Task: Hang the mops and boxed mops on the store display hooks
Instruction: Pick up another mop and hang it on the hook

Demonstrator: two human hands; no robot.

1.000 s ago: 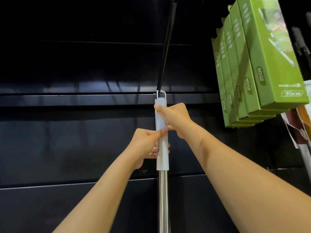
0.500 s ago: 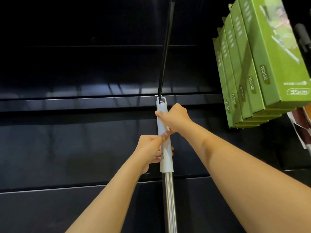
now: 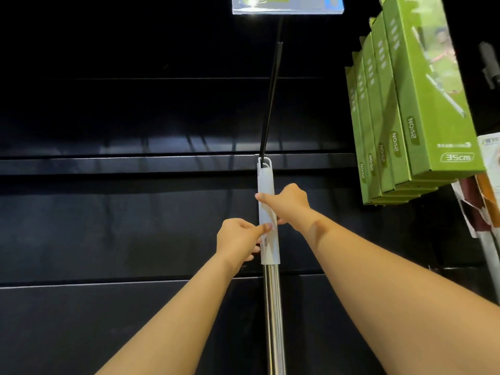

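A mop handle [image 3: 266,182] with a pale grey grip and a steel shaft [image 3: 273,315] stands upright at the centre. Its top loop sits around the black display hook [image 3: 270,104], which runs up to a price tag holder [image 3: 286,5]. My right hand [image 3: 288,205] grips the grey grip from the right, fingers curled round it. Lower down, my left hand [image 3: 239,239] holds the same grip from the left, thumb on its front. Several green mop boxes [image 3: 405,109] hang on a hook at the upper right. The mop head is out of view.
A dark slatted display wall [image 3: 135,226] fills the background, with a horizontal rail [image 3: 135,165] behind the hook. More packaged goods [image 3: 481,207] hang at the right edge below the green boxes. A dark handle [image 3: 489,66] shows at the far right.
The view has tilted upward, bringing the price tag holder into sight. Both hands keep their grip on the handle, which stays with its loop on the hook.
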